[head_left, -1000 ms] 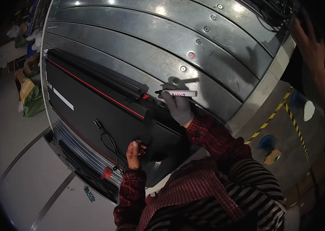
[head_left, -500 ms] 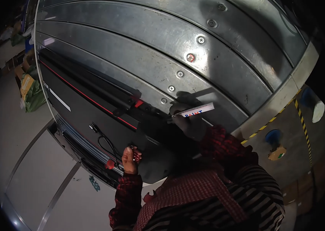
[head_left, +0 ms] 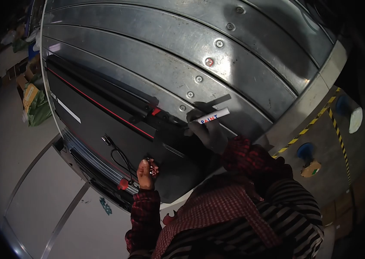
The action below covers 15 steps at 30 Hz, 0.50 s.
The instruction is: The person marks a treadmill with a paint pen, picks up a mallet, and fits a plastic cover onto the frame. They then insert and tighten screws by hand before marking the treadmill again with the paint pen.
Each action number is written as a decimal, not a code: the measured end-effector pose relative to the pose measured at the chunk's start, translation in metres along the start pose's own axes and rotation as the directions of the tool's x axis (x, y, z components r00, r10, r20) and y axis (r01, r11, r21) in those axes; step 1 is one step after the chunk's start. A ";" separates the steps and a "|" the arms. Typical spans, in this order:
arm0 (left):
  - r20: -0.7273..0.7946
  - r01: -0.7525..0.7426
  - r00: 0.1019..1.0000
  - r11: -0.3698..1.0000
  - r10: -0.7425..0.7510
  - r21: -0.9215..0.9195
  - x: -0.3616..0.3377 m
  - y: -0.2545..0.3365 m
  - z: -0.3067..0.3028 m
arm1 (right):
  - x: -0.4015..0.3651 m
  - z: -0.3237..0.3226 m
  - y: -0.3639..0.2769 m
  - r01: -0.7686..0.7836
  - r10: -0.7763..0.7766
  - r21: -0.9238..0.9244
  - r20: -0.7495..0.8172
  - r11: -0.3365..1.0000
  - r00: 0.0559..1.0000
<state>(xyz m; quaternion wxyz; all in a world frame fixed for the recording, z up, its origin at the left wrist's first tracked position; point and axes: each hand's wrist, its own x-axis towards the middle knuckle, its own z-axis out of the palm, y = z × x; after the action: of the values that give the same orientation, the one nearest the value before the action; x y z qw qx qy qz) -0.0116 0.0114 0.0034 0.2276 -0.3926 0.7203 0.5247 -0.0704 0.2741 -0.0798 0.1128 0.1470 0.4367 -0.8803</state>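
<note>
A white, tube-shaped marker [head_left: 219,115] reading PAINT is gripped by the gloved right hand [head_left: 208,134] above smooth metal slats [head_left: 156,56] dotted with round screws [head_left: 199,79]. Small shiny pieces [head_left: 153,170] are held in the left hand [head_left: 145,174], its grip closed, over a flat, red-lined black panel [head_left: 92,123].

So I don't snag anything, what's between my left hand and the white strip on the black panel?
In the head view, a looped black cable and its plug lie between your left hand and the white strip.
</note>
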 end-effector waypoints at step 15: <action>0.071 -0.166 0.984 0.986 0.166 0.000 0.005 -0.013 -0.005 | -0.042 0.034 -0.043 -0.277 0.289 0.192 -0.037 0.941 0.956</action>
<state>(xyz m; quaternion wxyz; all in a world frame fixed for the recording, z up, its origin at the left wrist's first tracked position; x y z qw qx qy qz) -0.0038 0.0033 -0.0060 0.2095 -0.3118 0.7435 0.5533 -0.0504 0.2755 -0.0141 0.2100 0.2467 0.3311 -0.8862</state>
